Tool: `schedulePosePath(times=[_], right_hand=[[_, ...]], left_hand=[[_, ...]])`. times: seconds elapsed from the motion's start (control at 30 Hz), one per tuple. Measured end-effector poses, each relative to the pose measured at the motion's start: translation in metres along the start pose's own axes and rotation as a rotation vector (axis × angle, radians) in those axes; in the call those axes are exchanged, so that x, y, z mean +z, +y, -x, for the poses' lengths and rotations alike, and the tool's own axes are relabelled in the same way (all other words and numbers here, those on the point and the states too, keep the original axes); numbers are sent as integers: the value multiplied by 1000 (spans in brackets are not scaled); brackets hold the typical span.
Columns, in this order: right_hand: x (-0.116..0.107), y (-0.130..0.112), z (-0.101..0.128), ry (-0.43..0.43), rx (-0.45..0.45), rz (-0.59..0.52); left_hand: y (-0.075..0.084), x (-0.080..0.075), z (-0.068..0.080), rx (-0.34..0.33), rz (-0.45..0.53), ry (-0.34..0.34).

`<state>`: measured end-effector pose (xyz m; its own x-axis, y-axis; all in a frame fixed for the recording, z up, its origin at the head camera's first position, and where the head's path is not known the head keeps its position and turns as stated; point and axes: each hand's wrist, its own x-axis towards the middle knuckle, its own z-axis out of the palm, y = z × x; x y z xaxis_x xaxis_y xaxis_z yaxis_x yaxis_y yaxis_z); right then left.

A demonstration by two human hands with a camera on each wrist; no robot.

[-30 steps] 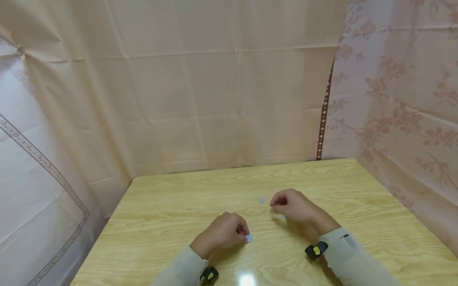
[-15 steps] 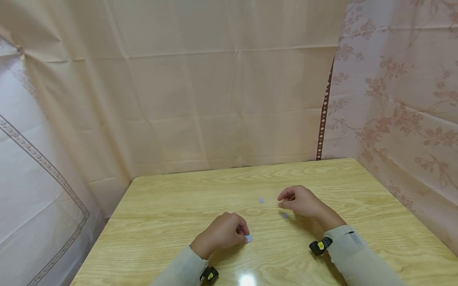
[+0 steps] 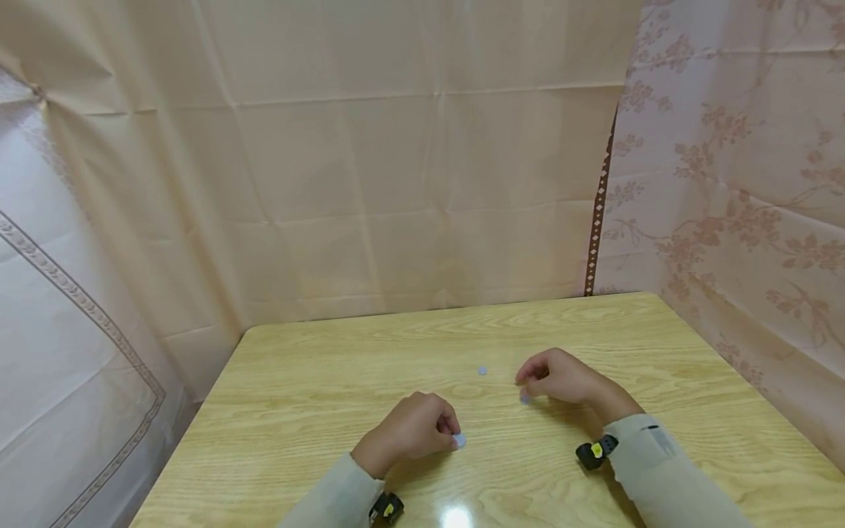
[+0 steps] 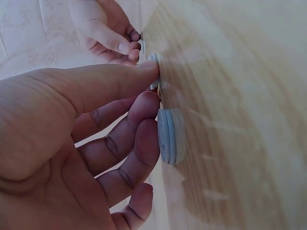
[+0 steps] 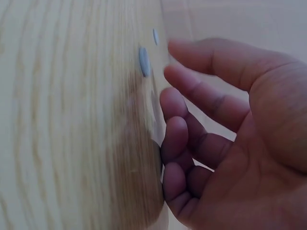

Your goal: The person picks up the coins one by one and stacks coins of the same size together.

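My left hand [image 3: 409,427] is low over the table and pinches a small pale grey-blue disc [image 3: 461,440] between thumb and fingertips. In the left wrist view, layered discs [image 4: 168,136] stand on the table just in front of its curled fingers; in the head view the hand hides them. Farther right, my right hand [image 3: 557,375] hovers with loosely bent fingers beside another pale disc [image 3: 524,399]. In the right wrist view, that hand's thumb and index finger are apart, with nothing between them, and the nearer disc [image 5: 144,62] lies a little off the fingertips.
One more disc [image 3: 483,370] lies farther back, left of the right hand. The light wood-grain table [image 3: 317,389] reaches to beige hanging cloth [image 3: 409,183] behind. A flower-patterned cloth [image 3: 746,191] hangs at the right and a white one [image 3: 79,330] at the left.
My right hand has shifted right, away from the far disc, rising and then lowering a little over the nearer one. My left hand has stayed in place with its disc.
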<state>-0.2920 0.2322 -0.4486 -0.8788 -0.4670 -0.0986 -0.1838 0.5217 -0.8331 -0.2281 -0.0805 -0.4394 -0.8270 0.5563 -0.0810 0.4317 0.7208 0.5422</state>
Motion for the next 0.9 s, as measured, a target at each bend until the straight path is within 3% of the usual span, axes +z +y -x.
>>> schedulePosePath(times=[0.3,0.9], right_hand=[[-3,1,3,-67,1,17],[-2,7,1,-41,17,37]], left_hand=[[0,0,0,3,2,5],[1,-1,1,-11,17,11]])
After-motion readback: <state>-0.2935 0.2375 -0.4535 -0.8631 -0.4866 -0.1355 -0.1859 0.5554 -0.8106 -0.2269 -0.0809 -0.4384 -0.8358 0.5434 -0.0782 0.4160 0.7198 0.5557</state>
